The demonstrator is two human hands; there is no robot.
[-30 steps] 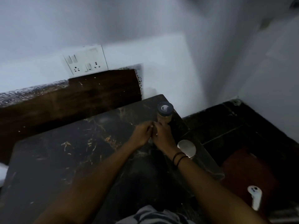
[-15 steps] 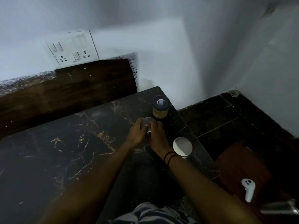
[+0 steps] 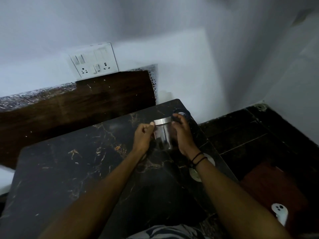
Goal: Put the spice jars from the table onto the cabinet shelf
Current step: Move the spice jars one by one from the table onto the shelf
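A steel spice jar (image 3: 163,133) with a shiny lid band is lifted a little above the dark marble table (image 3: 72,169). My left hand (image 3: 143,137) grips its left side and my right hand (image 3: 183,133) grips its right side. Behind my right hand stands a jar with a dark lid (image 3: 183,112), mostly hidden, near the table's far right corner. A third jar with a round silver lid (image 3: 209,158) stands by the table's right edge, partly covered by my right wrist.
A white switch and socket panel (image 3: 94,61) is on the wall above a brown wooden board (image 3: 77,104). Dark floor tiles (image 3: 259,135) lie to the right of the table. A white controller (image 3: 280,213) lies on the floor at lower right.
Both hands closed around the steel jar on the table and raised it; its side now shows between them. The camera view shifted slightly.
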